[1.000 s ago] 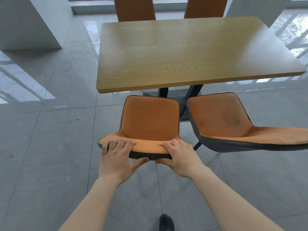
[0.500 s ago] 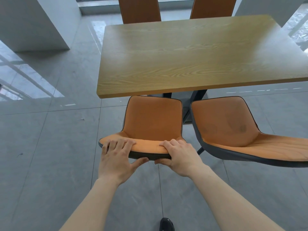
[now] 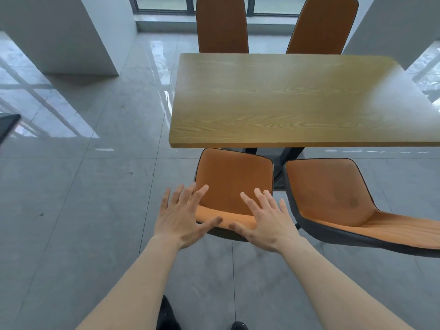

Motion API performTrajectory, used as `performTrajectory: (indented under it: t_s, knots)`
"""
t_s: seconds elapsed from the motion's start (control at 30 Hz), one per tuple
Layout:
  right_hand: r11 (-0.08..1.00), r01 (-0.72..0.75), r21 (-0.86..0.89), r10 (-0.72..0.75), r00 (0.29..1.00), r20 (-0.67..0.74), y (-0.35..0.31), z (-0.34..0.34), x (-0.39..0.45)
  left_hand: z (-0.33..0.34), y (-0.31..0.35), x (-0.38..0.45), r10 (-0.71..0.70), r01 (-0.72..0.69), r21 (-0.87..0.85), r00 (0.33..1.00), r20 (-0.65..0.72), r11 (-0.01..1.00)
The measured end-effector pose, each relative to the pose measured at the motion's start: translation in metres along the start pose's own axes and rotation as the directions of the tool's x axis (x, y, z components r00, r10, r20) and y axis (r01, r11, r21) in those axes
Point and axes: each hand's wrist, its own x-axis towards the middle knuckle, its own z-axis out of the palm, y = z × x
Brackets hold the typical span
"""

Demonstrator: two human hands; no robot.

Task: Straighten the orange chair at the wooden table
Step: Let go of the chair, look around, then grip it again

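The orange chair with a dark shell stands at the near left corner of the wooden table, its seat front partly under the tabletop edge. Its backrest top faces me. My left hand hovers over the left end of that backrest top with fingers spread, holding nothing. My right hand hovers over the right end, also spread and empty. Both hands look lifted just off the chair.
A second orange chair stands close on the right, almost touching the first. Two more orange chairs face me across the table. White pillars rise at the left and right. Grey tiled floor lies all around; my dark shoes show below.
Both hands have let go of the backrest top and opened, fingers spread. The view has lifted and shifted, so the table and chairs sit further right in the frame.
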Motion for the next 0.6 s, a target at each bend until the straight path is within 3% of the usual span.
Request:
performTrajectory:
  t_s: [0.27, 0.6]
  knots:
    - [0.995, 0.08, -0.052, -0.083, 0.994, -0.065, -0.16, -0.065, 0.128, -0.092, -0.171, 0.064, -0.091, 0.083, -0.066, 0.988, -0.123, 0.994]
    - [0.978, 0.189, -0.086, -0.191, 0.981, -0.018, -0.375, -0.148, 0.302, -0.213, -0.383, 0.145, -0.227, 0.215, -0.094, 0.963, -0.145, 0.972]
